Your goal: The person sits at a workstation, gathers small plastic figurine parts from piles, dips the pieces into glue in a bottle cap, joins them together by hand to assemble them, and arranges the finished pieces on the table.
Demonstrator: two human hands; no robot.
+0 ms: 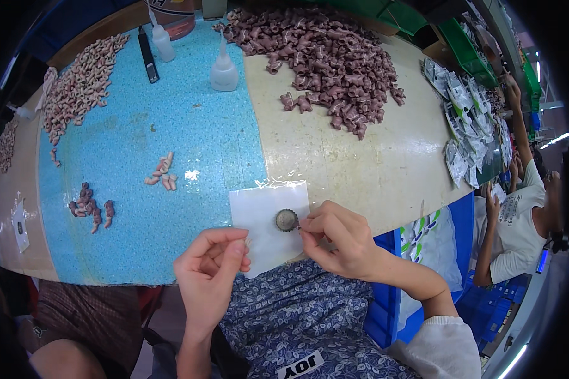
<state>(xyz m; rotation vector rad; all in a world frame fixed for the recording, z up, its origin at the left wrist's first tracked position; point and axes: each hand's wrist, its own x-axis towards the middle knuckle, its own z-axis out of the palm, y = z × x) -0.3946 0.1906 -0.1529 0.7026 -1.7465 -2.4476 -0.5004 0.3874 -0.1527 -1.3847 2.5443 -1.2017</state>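
Observation:
A small round metal bottle cap (286, 220) rests on a white sheet (250, 205) at the table's front edge. My right hand (341, 243) is right beside the cap, thumb and fingertips pinched together; whatever is between them is too small to tell. My left hand (210, 262) is at the sheet's lower left, its thumb and fingers closed on a small pale piece (247, 242) mostly hidden by the fingertips. Further left on the blue mat (202, 136) lie a few pale pink curved pieces (163, 172) and a cluster of brown-and-pink pieces (91, 207).
A large heap of mauve-brown molded parts (335, 63) covers the back; pale curved pieces (82, 82) are piled at far left. Two squeeze bottles (224, 72) and a black pen-like tool (148, 57) stand or lie behind. Silver packets (464, 114), a blue bin (464, 230) and a co-worker (518, 221) are right.

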